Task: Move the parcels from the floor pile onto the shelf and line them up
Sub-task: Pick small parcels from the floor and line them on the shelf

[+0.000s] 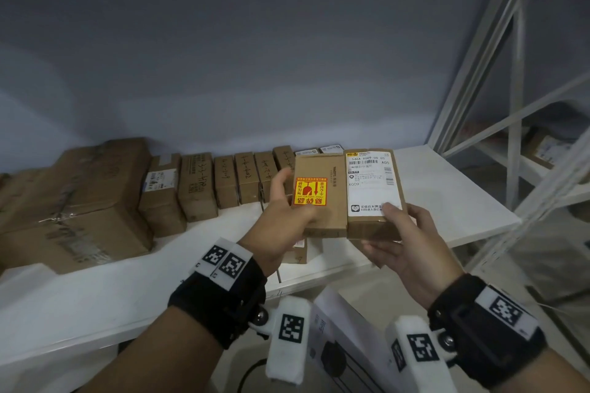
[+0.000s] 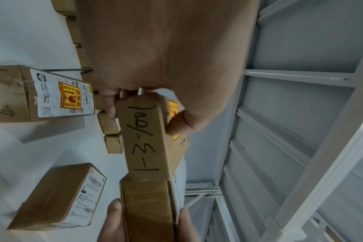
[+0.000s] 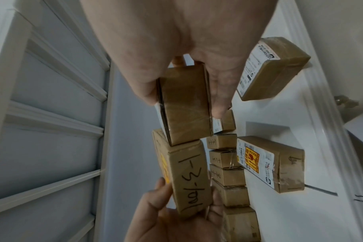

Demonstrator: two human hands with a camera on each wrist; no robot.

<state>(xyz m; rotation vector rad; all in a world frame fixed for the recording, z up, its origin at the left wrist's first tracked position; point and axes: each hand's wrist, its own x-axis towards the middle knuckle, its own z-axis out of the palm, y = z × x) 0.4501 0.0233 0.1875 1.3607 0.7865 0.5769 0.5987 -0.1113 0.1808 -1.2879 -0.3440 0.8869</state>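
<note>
A: What did the head view show?

B: Two small parcels were held side by side above the white shelf (image 1: 447, 195). The left hand (image 1: 284, 220) gripped the parcel with the orange sticker (image 1: 319, 198), thumb over the sticker. The right hand (image 1: 405, 242) gripped the parcel with the white label (image 1: 372, 191), thumb on the label's lower edge. The two parcels touched along their long sides. Behind them a row of brown boxes (image 1: 223, 182) stood along the back wall, with a large carton (image 1: 76, 201) at the far left.

A: And the left wrist view?

B: The left hand (image 2: 166, 57) was clamped on a narrow box side marked "1-3-1001" (image 2: 145, 139) in black pen, fingers on one face and thumb on the sticker face. Its end met the other parcel (image 2: 147, 204), pinched by the right hand's fingers (image 2: 114, 217). Two more parcels (image 2: 58, 196) lay flat on the shelf.

A: The right wrist view?

B: The right hand (image 3: 176, 49) was closed round the taped end of its parcel (image 3: 184, 104), thumb and fingers on opposite faces. The marked box (image 3: 189, 180) sat against it in the left hand (image 3: 172, 221), both above the row on the shelf.
</note>
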